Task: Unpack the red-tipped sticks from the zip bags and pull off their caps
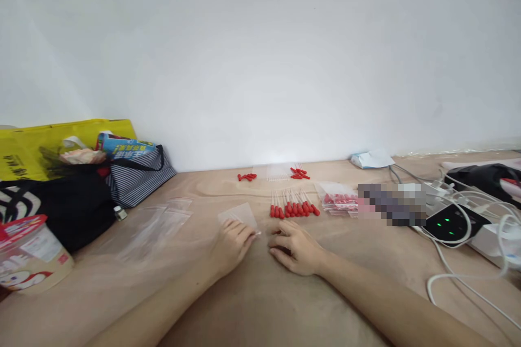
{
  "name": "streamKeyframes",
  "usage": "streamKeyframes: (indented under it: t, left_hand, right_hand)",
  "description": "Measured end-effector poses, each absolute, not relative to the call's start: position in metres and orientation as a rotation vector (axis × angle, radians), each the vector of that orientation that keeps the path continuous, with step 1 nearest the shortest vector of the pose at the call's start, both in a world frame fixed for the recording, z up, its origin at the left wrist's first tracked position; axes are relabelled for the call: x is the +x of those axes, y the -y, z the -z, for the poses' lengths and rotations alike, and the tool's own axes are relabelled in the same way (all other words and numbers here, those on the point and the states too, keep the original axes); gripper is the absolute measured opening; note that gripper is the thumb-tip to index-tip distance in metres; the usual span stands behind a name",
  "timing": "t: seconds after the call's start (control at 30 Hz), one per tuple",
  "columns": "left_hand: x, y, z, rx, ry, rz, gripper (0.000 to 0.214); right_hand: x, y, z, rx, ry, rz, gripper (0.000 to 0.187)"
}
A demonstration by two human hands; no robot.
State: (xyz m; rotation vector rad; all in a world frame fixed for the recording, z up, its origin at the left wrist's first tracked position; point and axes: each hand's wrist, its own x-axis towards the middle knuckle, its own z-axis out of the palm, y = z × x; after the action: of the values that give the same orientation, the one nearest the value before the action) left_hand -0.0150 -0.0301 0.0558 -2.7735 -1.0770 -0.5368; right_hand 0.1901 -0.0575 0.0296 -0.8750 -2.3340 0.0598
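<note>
My left hand (pixel 235 243) is closed on a small clear plastic bag (pixel 241 214), pinching it near its lower right corner. The bag lies flat on the table, partly under the fingers. To the right, my right hand (pixel 293 248) rests with curved fingers, a gap between thumb and forefinger and nothing visible in it. Just beyond it lies a row of thin, pale sticks with red bulb-like ends (pixel 293 209), the red ends towards me. Packed clear bags with red ends inside (pixel 340 201) lie to the right of the row.
More clear bags (pixel 157 227) lie on the left. Loose red-ended pieces (pixel 247 177) are near the wall. A drink tub (pixel 35 257), a striped bag (pixel 138 176) and a yellow bag (pixel 87 129) stand at left. White cables (pixel 443 276) and a black power box (pixel 450 225) occupy the right.
</note>
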Motion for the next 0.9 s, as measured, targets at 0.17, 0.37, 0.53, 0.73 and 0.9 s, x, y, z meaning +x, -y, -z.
streamKeyframes:
  t: [0.17, 0.37, 0.53, 0.73, 0.9]
  left_hand:
    - [-0.011, 0.033, -0.062, -3.025, 1.167, 0.757, 0.026]
    - [-0.042, 0.026, -0.062, -3.071, 1.238, 0.366, 0.049]
    - [-0.026, 0.048, -0.064, -3.031, 1.312, 0.492, 0.049]
    - [-0.011, 0.058, -0.061, -3.027, 1.291, 0.513, 0.046]
    - [-0.003, 0.059, -0.057, -2.973, 1.364, 0.509, 0.043]
  right_hand:
    - [0.191, 0.056, -0.028, -0.891, 2.317, -0.055, 0.010]
    - [0.192, 0.053, -0.024, -0.986, 2.275, -0.014, 0.013]
    - [0.194, 0.051, -0.024, -1.088, 2.219, -0.014, 0.015]
    - [0.199, 0.055, -0.027, -1.190, 2.108, -0.126, 0.010]
    - [0.200, 0.067, -0.028, -1.241, 1.997, -0.279, 0.012]
